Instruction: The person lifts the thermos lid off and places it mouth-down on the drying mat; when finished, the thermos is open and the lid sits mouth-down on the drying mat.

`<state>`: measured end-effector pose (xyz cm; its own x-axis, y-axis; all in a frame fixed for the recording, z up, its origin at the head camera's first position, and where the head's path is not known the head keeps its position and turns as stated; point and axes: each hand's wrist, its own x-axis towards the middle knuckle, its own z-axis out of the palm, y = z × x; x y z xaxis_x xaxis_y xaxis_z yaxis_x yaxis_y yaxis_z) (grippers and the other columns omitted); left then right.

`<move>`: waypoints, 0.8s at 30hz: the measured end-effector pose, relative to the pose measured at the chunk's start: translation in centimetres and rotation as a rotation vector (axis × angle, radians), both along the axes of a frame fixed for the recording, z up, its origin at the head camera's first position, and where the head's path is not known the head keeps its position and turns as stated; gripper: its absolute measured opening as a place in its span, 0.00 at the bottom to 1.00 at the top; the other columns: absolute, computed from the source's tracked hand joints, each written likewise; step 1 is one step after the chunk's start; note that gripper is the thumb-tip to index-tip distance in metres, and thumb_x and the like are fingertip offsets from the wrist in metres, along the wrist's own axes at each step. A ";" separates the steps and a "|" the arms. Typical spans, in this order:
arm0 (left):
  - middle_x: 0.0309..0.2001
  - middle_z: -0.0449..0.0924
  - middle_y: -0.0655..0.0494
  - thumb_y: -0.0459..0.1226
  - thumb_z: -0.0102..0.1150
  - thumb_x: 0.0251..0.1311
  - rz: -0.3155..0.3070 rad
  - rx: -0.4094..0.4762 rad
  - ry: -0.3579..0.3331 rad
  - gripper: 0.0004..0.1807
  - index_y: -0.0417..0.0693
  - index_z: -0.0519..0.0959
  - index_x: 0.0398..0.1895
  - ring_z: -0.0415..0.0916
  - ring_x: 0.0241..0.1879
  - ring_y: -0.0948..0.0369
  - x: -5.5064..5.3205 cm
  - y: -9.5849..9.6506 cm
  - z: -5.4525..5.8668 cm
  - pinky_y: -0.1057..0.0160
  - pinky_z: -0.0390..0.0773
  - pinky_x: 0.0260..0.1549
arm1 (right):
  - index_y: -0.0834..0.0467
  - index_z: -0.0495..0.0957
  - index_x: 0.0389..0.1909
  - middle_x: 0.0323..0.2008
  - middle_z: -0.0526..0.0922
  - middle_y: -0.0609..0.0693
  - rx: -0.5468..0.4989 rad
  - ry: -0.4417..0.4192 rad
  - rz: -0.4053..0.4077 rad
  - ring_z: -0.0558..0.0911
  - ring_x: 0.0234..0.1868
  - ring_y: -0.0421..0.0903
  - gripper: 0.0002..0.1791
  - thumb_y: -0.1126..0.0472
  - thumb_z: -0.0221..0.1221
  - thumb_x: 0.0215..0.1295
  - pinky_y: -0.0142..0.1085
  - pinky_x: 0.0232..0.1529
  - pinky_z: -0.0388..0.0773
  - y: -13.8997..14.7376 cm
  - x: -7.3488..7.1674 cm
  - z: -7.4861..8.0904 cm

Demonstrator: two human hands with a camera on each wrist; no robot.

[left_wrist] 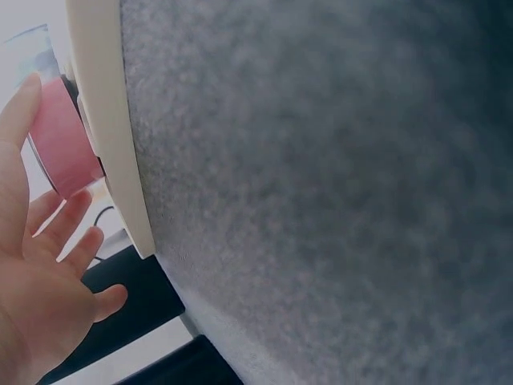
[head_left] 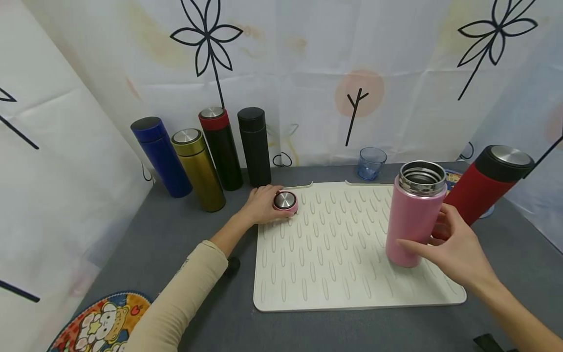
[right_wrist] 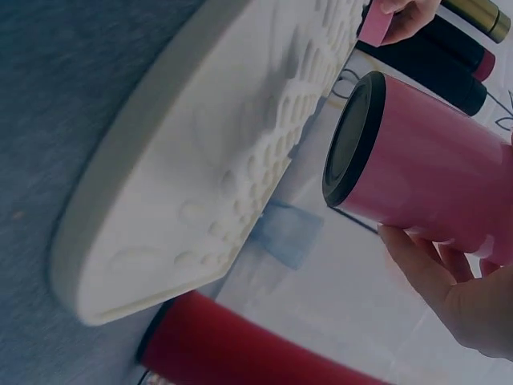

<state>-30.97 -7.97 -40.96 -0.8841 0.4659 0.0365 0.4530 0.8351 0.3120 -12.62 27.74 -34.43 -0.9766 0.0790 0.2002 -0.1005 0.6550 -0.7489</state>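
My right hand (head_left: 459, 247) grips a pink thermos bottle (head_left: 409, 227) with a bare steel mouth, held over the right side of a cream drying mat (head_left: 323, 244). In the right wrist view the bottle's dark base (right_wrist: 353, 140) is lifted clear of the mat. At the mat's far left corner my left hand (head_left: 262, 206) holds a pink lid (head_left: 286, 201) with a steel top between thumb and fingers. In the left wrist view the lid (left_wrist: 66, 132) sits at the mat's edge, thumb on one side, fingertips on the other.
Blue (head_left: 162, 159), gold (head_left: 200, 171), black-and-red (head_left: 222, 151) and black (head_left: 255, 149) thermoses stand at the back left. A blue glass (head_left: 371, 164) is behind the mat. Close by my right hand stands a red thermos (head_left: 481, 188). A patterned round mat (head_left: 103, 322) lies front left.
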 end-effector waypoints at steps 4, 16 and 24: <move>0.58 0.72 0.49 0.60 0.66 0.48 0.001 0.013 -0.002 0.47 0.45 0.65 0.68 0.64 0.59 0.53 0.0 -0.3 0.2 0.43 0.55 0.61 | 0.62 0.55 0.67 0.54 0.69 0.64 0.017 0.017 -0.037 0.77 0.45 0.52 0.48 0.56 0.73 0.50 0.16 0.33 0.70 1.4 0.3 -0.6; 0.57 0.71 0.46 0.58 0.66 0.51 -0.010 0.043 0.026 0.45 0.44 0.64 0.68 0.65 0.59 0.51 0.3 -1.0 0.6 0.44 0.60 0.59 | 0.41 0.56 0.70 0.55 0.68 0.43 -0.030 0.103 -0.166 0.70 0.45 0.29 0.51 0.63 0.73 0.48 0.14 0.37 0.68 5.4 1.5 -2.4; 0.63 0.67 0.47 0.61 0.63 0.52 -0.007 0.060 0.076 0.44 0.50 0.64 0.69 0.60 0.64 0.51 1.2 -1.7 1.3 0.43 0.55 0.62 | 0.36 0.47 0.73 0.68 0.60 0.52 0.006 0.013 -0.311 0.65 0.61 0.52 0.51 0.59 0.68 0.56 0.27 0.55 0.64 8.3 3.0 -4.2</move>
